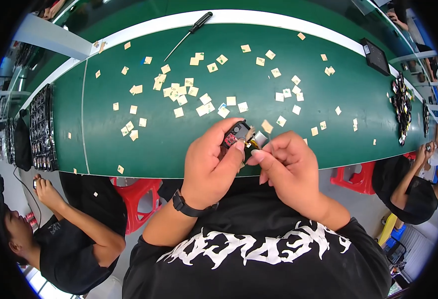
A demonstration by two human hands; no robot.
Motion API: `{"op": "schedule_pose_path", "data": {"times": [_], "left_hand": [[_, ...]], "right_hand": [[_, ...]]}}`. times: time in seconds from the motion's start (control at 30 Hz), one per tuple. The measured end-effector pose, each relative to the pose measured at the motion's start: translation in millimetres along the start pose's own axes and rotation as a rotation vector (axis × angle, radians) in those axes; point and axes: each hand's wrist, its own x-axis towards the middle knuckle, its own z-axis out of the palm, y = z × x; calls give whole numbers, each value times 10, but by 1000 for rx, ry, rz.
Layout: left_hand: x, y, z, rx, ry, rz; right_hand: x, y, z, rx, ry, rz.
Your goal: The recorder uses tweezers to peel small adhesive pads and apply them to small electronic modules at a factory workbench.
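Dozens of small cream squares (pixel 231 100) are what I'm seeing through the head camera from my end, scattered over the green bench (pixel 348 149) beyond the black device (pixel 237 128). That device is up in the air at the bench's near edge, in the left hand (pixel 208 152), whose grip is clamped round it. Looks like that hand is just steadying it, tilted so the insides face up and the right hand (pixel 291 162) can get at them. Right fingertips are bunched at the device's right end, by a silver cylinder (pixel 260 138); can't tell if that grip is clamped on anything, because the fingers hide it. A tan piece (pixel 267 126) sits just above there too.

Far beyond the device lies a screwdriver (pixel 191 34); well right of it, a dark pile (pixel 402 109); well left, black trays (pixel 42 132). Nothing blocks the device except the hands themselves.
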Motion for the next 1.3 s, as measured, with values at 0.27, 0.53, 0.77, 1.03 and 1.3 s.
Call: {"op": "schedule_pose_path", "data": {"times": [0.27, 0.53, 0.77, 1.03, 1.3], "left_hand": [[7, -67, 3, -19, -15, 84], [12, -140, 17, 131, -8, 185], [18, -133, 37, 283, -4, 356], [2, -118, 17, 342, -37, 348], [0, -142, -17, 359, -62, 383]], "right_hand": [[227, -111, -151, 81, 12, 143], [267, -189, -196, 32, -61, 172], [196, -154, -65, -35, 0, 18], [262, -38, -67, -223, 18, -183], [328, -105, -131, -325, -88, -125]]}}
